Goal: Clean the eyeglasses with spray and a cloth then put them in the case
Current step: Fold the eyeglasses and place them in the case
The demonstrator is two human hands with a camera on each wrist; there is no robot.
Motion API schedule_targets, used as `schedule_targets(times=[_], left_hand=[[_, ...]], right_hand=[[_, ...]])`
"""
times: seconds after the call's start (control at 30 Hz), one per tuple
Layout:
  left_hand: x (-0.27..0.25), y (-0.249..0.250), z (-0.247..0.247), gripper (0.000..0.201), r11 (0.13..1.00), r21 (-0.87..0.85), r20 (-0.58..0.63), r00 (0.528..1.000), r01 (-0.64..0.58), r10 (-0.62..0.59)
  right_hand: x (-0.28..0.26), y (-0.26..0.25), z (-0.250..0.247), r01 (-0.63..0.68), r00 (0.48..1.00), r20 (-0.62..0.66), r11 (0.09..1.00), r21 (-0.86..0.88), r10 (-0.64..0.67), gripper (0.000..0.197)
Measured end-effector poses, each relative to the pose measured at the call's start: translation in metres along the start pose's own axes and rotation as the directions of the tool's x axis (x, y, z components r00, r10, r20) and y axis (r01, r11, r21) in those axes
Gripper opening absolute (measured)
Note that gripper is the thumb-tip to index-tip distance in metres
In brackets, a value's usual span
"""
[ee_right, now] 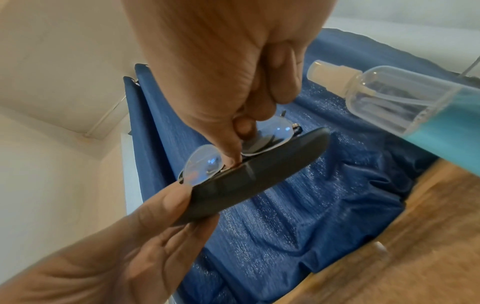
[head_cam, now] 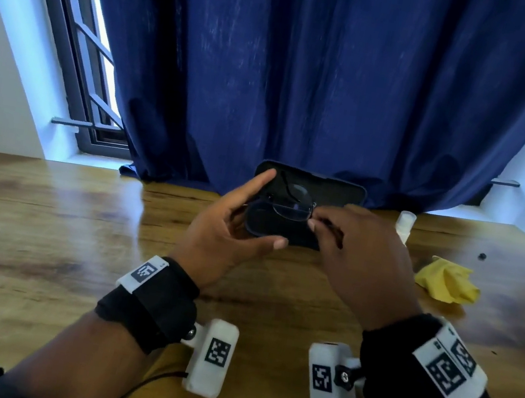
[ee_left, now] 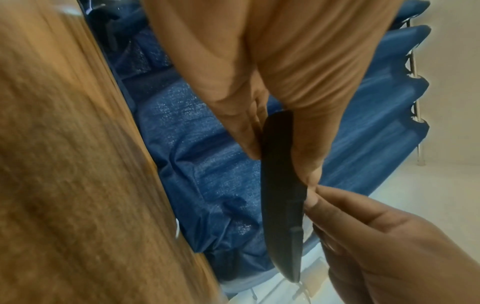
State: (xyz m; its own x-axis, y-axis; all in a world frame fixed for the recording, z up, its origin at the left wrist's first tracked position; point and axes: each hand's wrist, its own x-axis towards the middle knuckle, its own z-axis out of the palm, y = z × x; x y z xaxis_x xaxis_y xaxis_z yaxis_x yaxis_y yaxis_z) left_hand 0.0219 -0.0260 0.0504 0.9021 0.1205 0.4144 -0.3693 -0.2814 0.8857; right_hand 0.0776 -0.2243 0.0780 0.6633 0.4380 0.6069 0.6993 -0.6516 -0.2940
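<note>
Head view. Wooden table (head_cam: pixel 40 231) with glossy grain, set against a dark blue curtain (head_cam: pixel 310 68). Black hard-shell eyeglass case (head_cam: pixel 308 185), lid raised, held above the table's far middle. Thin-rimmed eyeglasses with clear lenses (head_cam: pixel 287 208) sit over the case's lower half, partly inside it. Left hand (head_cam: pixel 232 228) cups the case's left end, thumb under the near edge, index finger stretched up along the lid. Right hand (head_cam: pixel 358 260) has its fingertips pressed together on the glasses' right end, pinching the frame. Clear plastic spray bottle with a white cap (head_cam: pixel 404 222) stands just right of the right hand; crumpled yellow cloth (head_cam: pixel 445 280) lies on the table beyond it, apart from both hands. Small dark speck (unidentifiable) on the table farther right.

Left wrist view. Case (ee_left: pixel 281 185) seen edge-on as a dark narrow shape, gripped between the left thumb and fingers (ee_left: pixel 306 156); right-hand fingertips (ee_left: pixel 314 199) touch its edge. Picture blurred.

Right wrist view. Right thumb and fingers (ee_right: pixel 233 148) pinch the glasses (ee_right: pixel 205 164) near the bridge, lenses standing above the case rim (ee_right: pixel 249 176). Left fingers (ee_right: pixel 168 203) hold the case's end from below. Spray bottle (ee_right: pixel 389 96) shows blue liquid in its lower part.
</note>
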Motion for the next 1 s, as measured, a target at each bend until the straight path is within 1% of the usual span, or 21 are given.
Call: schedule_targets(times=[0.07, 0.2, 0.33, 0.4, 0.6, 0.73, 0.83, 1.0], left_hand=[[-0.001, 0.000, 0.003, 0.093, 1.000, 0.013, 0.014, 1.000, -0.012, 0.012], [-0.001, -0.002, 0.005, 0.096, 0.999, 0.006, -0.023, 0.999, -0.033, 0.033], [-0.002, -0.003, 0.004, 0.099, 1.000, 0.007, -0.030, 0.999, -0.023, 0.023], [-0.002, -0.004, 0.005, 0.099, 1.000, 0.005, -0.021, 1.000, -0.014, 0.014], [-0.002, -0.004, 0.004, 0.100, 1.000, -0.002, -0.007, 1.000, -0.002, 0.002], [-0.002, -0.005, 0.006, 0.099, 1.000, -0.011, -0.022, 1.000, -0.010, 0.010], [-0.002, -0.004, 0.007, 0.098, 0.999, -0.035, -0.035, 0.999, -0.008, 0.007], [-0.003, -0.003, 0.006, 0.099, 0.999, -0.044, -0.002, 1.000, 0.002, -0.002]], right_hand=[[-0.001, -0.005, -0.001, -0.002, 0.999, 0.044, 1.000, -0.015, 0.003, 0.020], [-0.003, -0.014, -0.003, 0.020, 0.992, 0.122, 0.998, -0.065, -0.012, 0.020], [-0.004, -0.014, -0.004, 0.008, 0.987, 0.160, 0.993, -0.119, 0.011, 0.021], [-0.004, -0.012, -0.003, 0.004, 0.985, 0.174, 0.993, -0.118, 0.017, 0.024], [-0.002, -0.007, -0.003, -0.022, 0.993, 0.112, 1.000, -0.001, 0.022, 0.021], [-0.001, -0.003, -0.001, -0.020, 0.991, 0.130, 0.998, 0.052, 0.013, 0.021], [0.001, -0.001, 0.000, -0.032, 0.990, 0.138, 0.998, 0.047, 0.026, 0.022], [0.002, 0.000, -0.002, -0.065, 0.993, 0.099, 0.997, 0.046, 0.060, 0.014]])
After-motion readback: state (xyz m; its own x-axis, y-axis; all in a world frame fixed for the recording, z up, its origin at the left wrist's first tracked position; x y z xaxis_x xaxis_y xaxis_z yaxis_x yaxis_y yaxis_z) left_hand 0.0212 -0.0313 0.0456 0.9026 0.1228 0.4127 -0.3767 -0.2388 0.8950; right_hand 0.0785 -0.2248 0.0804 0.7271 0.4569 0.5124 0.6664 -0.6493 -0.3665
